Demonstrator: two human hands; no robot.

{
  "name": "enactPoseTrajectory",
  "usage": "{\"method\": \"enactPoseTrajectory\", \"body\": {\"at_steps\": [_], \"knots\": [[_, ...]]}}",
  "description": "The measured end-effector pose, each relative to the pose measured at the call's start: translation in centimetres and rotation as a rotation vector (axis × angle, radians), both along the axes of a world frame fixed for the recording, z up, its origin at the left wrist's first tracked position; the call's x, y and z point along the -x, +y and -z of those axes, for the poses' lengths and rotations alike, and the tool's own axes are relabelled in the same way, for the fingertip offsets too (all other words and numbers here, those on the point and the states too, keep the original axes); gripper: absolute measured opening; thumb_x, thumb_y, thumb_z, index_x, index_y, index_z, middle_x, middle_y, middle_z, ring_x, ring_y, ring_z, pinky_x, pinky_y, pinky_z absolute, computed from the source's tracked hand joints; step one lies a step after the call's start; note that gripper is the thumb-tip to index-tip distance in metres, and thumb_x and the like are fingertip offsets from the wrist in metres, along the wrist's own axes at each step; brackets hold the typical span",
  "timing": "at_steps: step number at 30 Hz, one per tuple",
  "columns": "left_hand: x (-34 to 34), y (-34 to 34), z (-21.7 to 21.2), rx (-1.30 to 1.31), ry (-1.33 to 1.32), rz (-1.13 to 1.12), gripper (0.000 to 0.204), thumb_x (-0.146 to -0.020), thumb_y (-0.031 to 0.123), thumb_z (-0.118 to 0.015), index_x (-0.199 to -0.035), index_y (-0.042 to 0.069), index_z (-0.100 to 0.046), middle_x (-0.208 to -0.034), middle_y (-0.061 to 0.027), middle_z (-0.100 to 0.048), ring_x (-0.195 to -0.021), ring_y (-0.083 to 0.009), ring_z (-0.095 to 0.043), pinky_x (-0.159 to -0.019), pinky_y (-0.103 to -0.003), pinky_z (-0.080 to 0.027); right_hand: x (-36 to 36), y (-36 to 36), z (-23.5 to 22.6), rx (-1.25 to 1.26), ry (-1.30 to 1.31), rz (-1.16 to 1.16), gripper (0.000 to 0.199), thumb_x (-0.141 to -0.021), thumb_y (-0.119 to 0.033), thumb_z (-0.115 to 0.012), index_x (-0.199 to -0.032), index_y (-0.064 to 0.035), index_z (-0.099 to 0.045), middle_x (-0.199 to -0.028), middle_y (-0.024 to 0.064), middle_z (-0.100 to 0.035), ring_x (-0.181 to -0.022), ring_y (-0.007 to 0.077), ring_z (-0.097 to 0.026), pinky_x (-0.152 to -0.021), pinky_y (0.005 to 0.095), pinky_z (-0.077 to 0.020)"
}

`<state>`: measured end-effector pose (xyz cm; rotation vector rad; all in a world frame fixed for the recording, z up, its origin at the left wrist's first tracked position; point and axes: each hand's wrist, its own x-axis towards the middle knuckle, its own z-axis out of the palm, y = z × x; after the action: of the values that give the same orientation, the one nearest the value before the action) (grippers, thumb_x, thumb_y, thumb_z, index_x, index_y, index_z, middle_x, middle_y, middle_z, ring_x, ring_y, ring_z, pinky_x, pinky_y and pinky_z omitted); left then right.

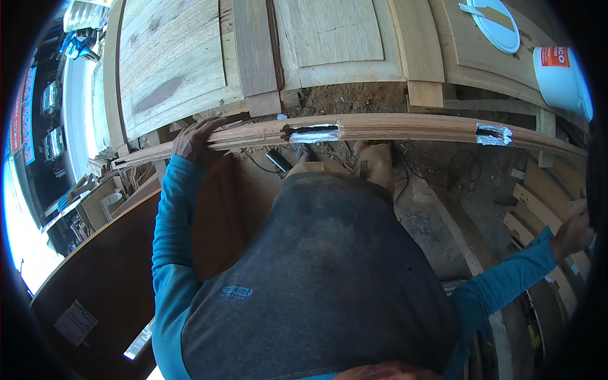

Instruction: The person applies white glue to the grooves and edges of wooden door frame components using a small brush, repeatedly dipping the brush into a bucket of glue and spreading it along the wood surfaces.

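Observation:
A long, grooved wooden door-frame piece (392,126) spans the view from left to right in front of me. Two cut recesses in it, the middle recess (313,133) and the right recess (494,133), have silvery, shiny edges. My left hand (195,140) is closed over the piece toward its left end, fingers lying across its top. Far out at the right rim, below the piece's right end, my right hand (573,229) looks curled. A dark shape and the picture's edge hide what it holds, if anything.
Panelled wooden doors (335,35) lie beyond the piece. On them at the right are a white bucket (560,79) and its lid (497,28). A brown curved board (95,272) stands at lower left. Cut wood pieces (538,209) are at right; cables (405,180) trail on the floor.

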<state>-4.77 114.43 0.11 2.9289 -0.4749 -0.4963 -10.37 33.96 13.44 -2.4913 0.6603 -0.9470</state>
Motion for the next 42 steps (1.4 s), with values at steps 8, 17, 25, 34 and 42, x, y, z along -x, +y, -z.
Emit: {"method": "enactPoseTrajectory", "body": {"at_steps": [8, 17, 25, 34, 42], "knots": [[0.6, 1.4, 0.8, 0.046, 0.028, -0.018, 0.057, -0.083, 0.042, -0.085, -0.133, 0.022, -0.067, -0.103, -0.013, -0.079, -0.097, -0.0356, -0.076, -0.081, -0.047, -0.059, 7.5, 28.5, 6.0, -0.437, 0.002, -0.355, 0.034, -0.112, -0.018, -0.05, -0.125, 0.0087, -0.066, -0.099, 0.0074, -0.067, -0.087, 0.0122, -0.06, -0.082, 0.0292, -0.05], [2.0, 2.1, 1.3, 0.062, -0.031, 0.04, 0.059, -0.086, 0.051, -0.081, -0.135, 0.022, -0.063, -0.11, -0.0134, -0.078, -0.1, -0.0391, -0.075, -0.084, -0.051, -0.059, 10.0, 42.4, 11.9, -0.427, 0.353, -0.565, 0.029, -0.109, -0.019, -0.058, -0.129, -0.0002, -0.068, -0.092, 0.0092, -0.07, -0.075, 0.0116, -0.065, -0.068, 0.031, -0.0531], [2.8, 2.2, 1.6, 0.046, -0.058, 0.039, 0.054, -0.087, 0.049, -0.079, -0.131, 0.021, -0.064, -0.107, -0.015, -0.076, -0.102, -0.0395, -0.074, -0.086, -0.053, -0.058, 7.9, 44.1, 9.1, 0.023, 0.488, -0.713, 0.026, -0.105, -0.02, -0.062, -0.122, -0.0029, -0.07, -0.107, 0.0191, -0.071, -0.095, 0.0422, -0.07, -0.079, 0.0476, -0.0549], [3.6, 2.6, 3.1, 0.102, -0.238, 0.098, 0.056, -0.084, 0.047, -0.082, -0.131, 0.021, -0.064, -0.101, -0.0131, -0.077, -0.096, -0.0408, -0.074, -0.082, -0.053, -0.057, 5.8, 41.9, 8.8, 0.098, 0.531, -0.675, 0.026, -0.105, -0.023, -0.061, -0.119, -0.0037, -0.071, -0.107, 0.0199, -0.072, -0.097, 0.0415, -0.07, -0.082, 0.0483, -0.0551], [3.8, 1.7, 1.3, 0.033, -0.097, 0.014, 0.047, -0.087, 0.044, -0.08, -0.126, 0.021, -0.065, -0.106, -0.011, -0.074, -0.103, -0.0368, -0.073, -0.09, -0.051, -0.056, 6.1, 41.8, 10.1, 0.071, 0.541, -0.744, 0.024, -0.103, -0.024, -0.066, -0.114, -0.0039, -0.072, -0.101, 0.0187, -0.071, -0.093, 0.0418, -0.069, -0.079, 0.0484, -0.0537]]}}
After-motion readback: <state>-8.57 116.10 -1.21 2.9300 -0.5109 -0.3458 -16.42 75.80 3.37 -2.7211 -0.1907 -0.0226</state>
